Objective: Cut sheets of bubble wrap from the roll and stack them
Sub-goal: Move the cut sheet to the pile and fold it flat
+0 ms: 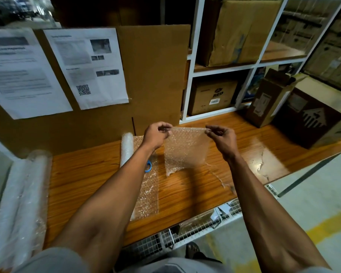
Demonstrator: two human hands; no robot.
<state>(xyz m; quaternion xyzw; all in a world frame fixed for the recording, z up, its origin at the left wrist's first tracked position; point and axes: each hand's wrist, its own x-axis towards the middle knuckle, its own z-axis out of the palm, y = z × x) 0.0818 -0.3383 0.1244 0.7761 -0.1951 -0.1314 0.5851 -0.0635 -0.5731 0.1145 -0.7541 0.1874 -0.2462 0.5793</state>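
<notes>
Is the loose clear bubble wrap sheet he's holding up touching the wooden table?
Apart. In the head view the clear bubble wrap sheet hangs from both hands, its ragged lower edge above the wooden table.

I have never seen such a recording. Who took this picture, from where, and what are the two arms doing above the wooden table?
There is no machine here. A person wears a camera on the head, so this one picture looks forward and down along their own arms. The left hand and the right hand each pinch a top corner of a cut bubble wrap sheet, which hangs above the wooden table. On the table lie a bubble wrap roll with a length unrolled toward the person, and something blue partly hidden by the left arm, perhaps scissors. Larger rolls lie at the left. Cardboard boxes stand at the far right.
</notes>
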